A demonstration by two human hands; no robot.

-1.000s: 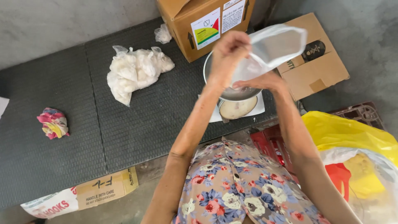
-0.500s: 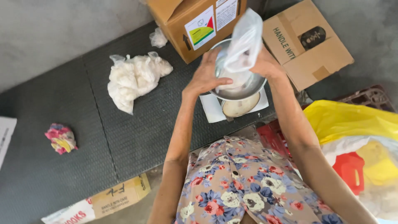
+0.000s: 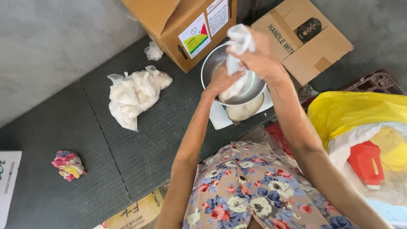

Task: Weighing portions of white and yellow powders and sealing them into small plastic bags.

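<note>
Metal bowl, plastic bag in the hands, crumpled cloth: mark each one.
metal bowl (image 3: 210, 60), head view, bare left rim.
plastic bag (image 3: 232, 87), head view, filled lower part.
crumpled cloth (image 3: 68, 164), head view, middle of bundle.

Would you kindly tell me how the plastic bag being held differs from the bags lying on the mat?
The held plastic bag is gripped upright over the metal bowl by both hands; the pile of bags lies untouched on the dark mat. The held one is single, the pile several. Both are clear with white contents.
</note>
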